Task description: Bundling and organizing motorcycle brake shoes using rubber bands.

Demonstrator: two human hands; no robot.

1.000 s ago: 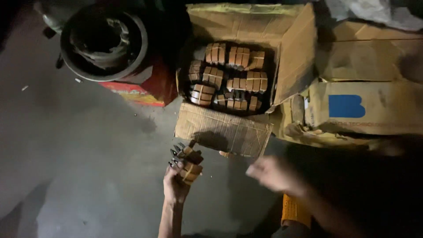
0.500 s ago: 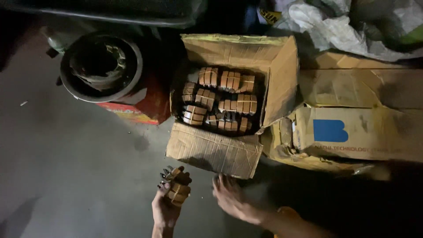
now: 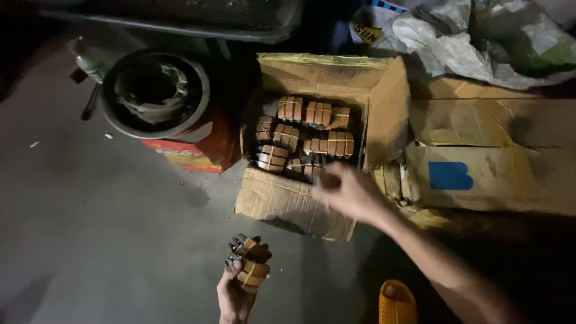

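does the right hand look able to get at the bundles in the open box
Probably yes: the right hand is blurred but already over the front edge of the open cardboard box, and nothing covers the brown bundles inside.

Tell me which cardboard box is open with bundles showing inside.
The middle cardboard box, its front flap folded down onto the floor, filled with brown banded bundles. The box with the blue mark to its right lies shut.
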